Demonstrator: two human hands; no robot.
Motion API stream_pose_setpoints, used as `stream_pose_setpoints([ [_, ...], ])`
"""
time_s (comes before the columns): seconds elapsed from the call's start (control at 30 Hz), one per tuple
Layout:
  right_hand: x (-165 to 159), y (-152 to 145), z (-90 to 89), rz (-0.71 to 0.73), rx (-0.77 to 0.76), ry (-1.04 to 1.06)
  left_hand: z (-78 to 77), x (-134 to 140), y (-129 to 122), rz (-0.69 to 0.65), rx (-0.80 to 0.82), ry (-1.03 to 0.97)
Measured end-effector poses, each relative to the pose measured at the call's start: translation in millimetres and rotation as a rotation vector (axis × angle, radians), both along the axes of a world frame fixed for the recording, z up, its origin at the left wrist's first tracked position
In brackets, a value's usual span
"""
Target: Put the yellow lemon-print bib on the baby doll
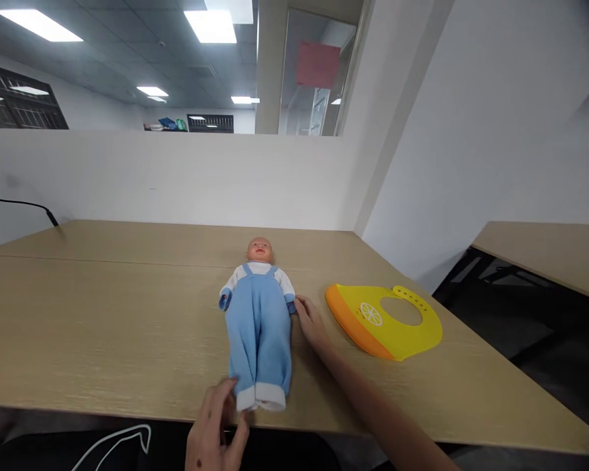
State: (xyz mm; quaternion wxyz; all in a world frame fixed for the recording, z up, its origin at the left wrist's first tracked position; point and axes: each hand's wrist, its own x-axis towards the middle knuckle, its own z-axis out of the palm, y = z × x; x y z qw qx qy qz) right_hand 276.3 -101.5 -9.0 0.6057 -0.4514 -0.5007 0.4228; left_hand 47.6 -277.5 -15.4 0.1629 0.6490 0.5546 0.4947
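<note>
A baby doll (258, 320) in blue overalls and a white shirt lies on its back on the wooden table (103, 314), head pointing away from me. My left hand (216, 428) is at the table's near edge, fingers touching the white cuff of the doll's left trouser leg. My right hand (310, 322) rests flat on the table against the doll's right arm, fingers apart and holding nothing. A yellow and orange silicone bib (385, 317) with a lemon print lies on the table just right of my right hand.
A white partition wall (177, 176) runs behind the table. A black cable (17, 203) hangs at the far left. A second table (544, 255) stands to the right across a dark gap. A dark chair (103, 451) sits below the near edge.
</note>
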Motion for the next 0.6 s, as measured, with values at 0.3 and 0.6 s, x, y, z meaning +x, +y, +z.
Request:
stream_pose_setpoints([
  [0.3, -0.9, 3.5, -8.8, -0.007, -0.012, -0.118, -4.1, -4.1, 14.5, 0.038, 0.322, 0.22],
  [0.6, -1.3, 6.5, -12.8, -0.024, 0.023, -0.188, -23.7, 1.8, -0.3, 0.071, 0.616, 0.557],
])
